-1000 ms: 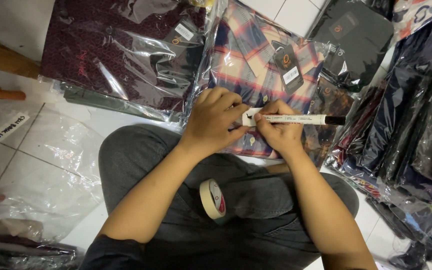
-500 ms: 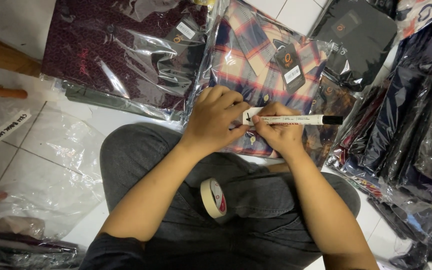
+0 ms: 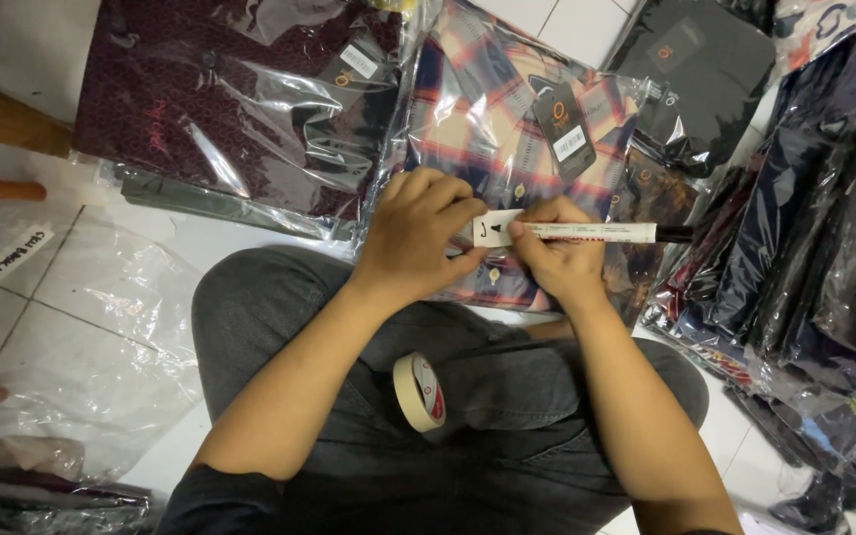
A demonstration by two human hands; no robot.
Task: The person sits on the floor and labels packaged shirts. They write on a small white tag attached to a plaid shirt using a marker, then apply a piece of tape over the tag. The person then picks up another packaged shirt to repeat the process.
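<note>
On a white tiled floor crowded with bagged clothes, a roll of tape [image 3: 420,390] rests on the seated person's lap. Beyond it, over a plaid shirt [image 3: 507,129], the left hand [image 3: 418,233] pinches a small label [image 3: 496,229]. The right hand [image 3: 559,260] grips a marker [image 3: 596,233] lying left-right, tip on the label.

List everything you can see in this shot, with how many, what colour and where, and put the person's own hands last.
marker: one, white barrel with dark cap, level in the right hand, tip on the label
label: one, small white piece, pinned on the plaid shirt pack
plaid shirt pack: one, red, cream and navy in clear plastic, centre
maroon shirt pack: one, dark red patterned, bagged, upper left
black bagged garment: one, upper right
dark bagged garments: a stack, navy and black, right edge
tape roll: one, cream, on the lap
empty plastic bags: clear, on the left floor
left hand: holds the label down
right hand: grips the marker
</note>
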